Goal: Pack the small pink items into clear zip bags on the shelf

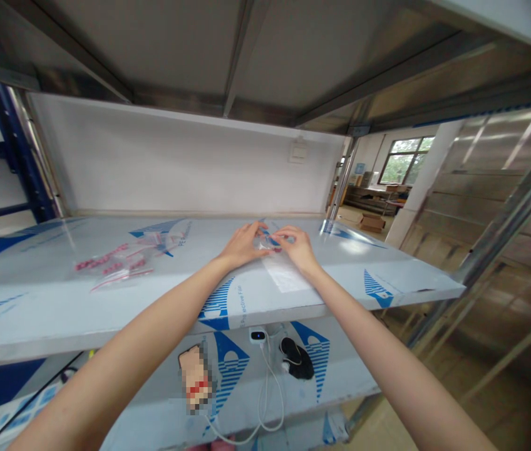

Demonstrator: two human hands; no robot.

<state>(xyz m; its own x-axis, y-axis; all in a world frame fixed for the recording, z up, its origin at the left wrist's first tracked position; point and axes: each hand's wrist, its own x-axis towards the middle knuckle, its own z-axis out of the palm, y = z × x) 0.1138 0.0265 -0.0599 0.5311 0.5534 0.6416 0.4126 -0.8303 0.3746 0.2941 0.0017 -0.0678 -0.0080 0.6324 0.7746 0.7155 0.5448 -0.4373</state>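
On the film-covered shelf, a clear plastic bag (284, 274) lies flat, its far end between my two hands. My left hand (241, 245) curves round the left side of that end, thumb and fingers on the plastic. From the right, my right hand (299, 249) pinches at the same end, thumb and forefinger together. A little dark red shows between the fingertips, too small to make out. To the left lie several clear zip bags (122, 266) with red-pink seal strips and small reddish contents.
A metal shelf (181, 56) hangs overhead, and a white wall (190, 163) closes the back. On the lower shelf are a blurred-out phone (195, 379), a small white device (257, 336) with a cable, and a black object (297, 360). A metal post (343, 178) stands at the back right.
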